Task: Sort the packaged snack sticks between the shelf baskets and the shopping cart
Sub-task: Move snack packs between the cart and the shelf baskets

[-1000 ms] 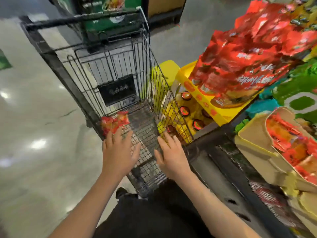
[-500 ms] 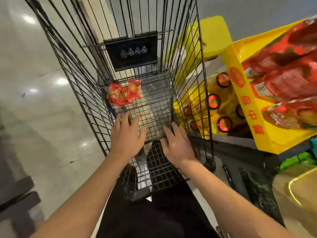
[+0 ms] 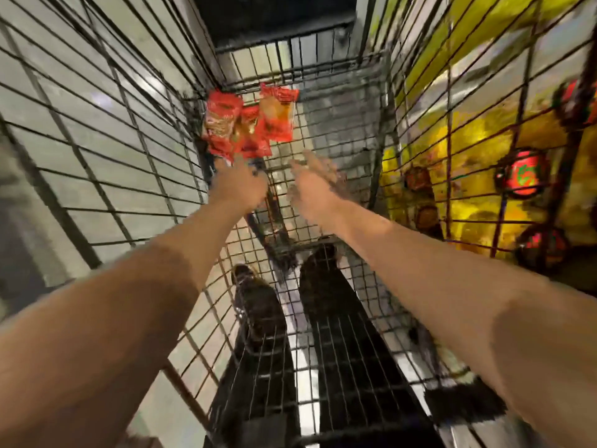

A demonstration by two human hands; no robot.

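Observation:
Several red snack stick packets [image 3: 248, 122] lie in a small pile on the wire floor at the far left corner of the black wire shopping cart [image 3: 106, 150]. Both my arms reach deep into the cart. My left hand [image 3: 237, 185] is just below the pile, its fingertips at the packets' near edge; it is blurred. My right hand [image 3: 318, 182] hovers over the cart floor to the right of the pile, fingers spread and holding nothing. The shelf baskets are out of view.
Through the cart's right wall I see yellow bottles with red caps [image 3: 520, 173] on a yellow display. The cart's wire sides rise close on both sides. My dark trouser legs and shoes [image 3: 258, 305] show through the cart floor. Shiny store floor lies to the left.
My head and both arms have moved down and forward into the cart. The hands went from the near end of the cart floor to right beside the packets.

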